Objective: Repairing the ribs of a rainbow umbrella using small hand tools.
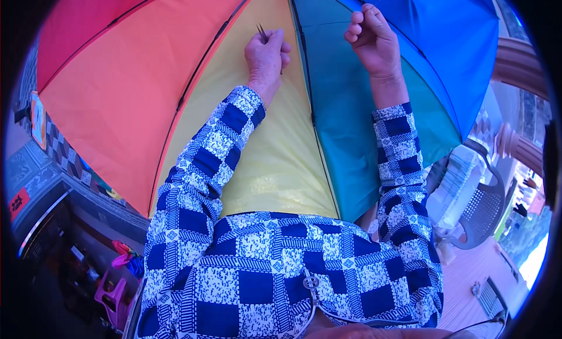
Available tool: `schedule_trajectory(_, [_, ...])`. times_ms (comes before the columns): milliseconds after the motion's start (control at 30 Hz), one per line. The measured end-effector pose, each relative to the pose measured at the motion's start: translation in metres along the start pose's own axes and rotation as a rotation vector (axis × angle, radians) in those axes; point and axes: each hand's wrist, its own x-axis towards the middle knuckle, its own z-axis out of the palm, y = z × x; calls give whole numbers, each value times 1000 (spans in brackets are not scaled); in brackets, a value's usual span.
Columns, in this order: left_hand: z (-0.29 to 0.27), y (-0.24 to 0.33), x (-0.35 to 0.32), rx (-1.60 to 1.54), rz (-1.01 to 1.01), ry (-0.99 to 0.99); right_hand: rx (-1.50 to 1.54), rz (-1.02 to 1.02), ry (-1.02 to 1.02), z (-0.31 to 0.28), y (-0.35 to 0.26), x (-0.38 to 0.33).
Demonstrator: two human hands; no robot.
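Head view: the multicoloured umbrella (257, 163) is spread open in front of the seated or standing person, ribbed inner side facing them, its lower edge at the torso. Black ribs (301, 43) divide the red, orange, yellow, teal and blue panels.

Left hand (266, 57): positioned over the yellow panel, between two ribs. Its fingers grip a slim two-pointed tool (261, 33), tips directed away from the body; I cannot tell whether it is snips or tweezers.

Right hand (376, 43): raised in front of the teal and blue panels, palm toward the wearer. Its fingers are curled, tips drawn toward the thumb; any fine item between them is indiscernible.

Right side: a grey perforated chair (485, 213).
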Motion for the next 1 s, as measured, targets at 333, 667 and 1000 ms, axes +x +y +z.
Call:
schedule_trajectory(333, [2, 3, -4, 52, -4, -12, -1507, -203, 118, 21, 45, 8])
schedule_trajectory(667, [2, 5, -4, 75, 2, -15, -1775, -199, 17, 27, 57, 8])
schedule_trajectory(1000, [1, 1, 0, 97, -8, -3, -1723, -233, 73, 25, 68, 16])
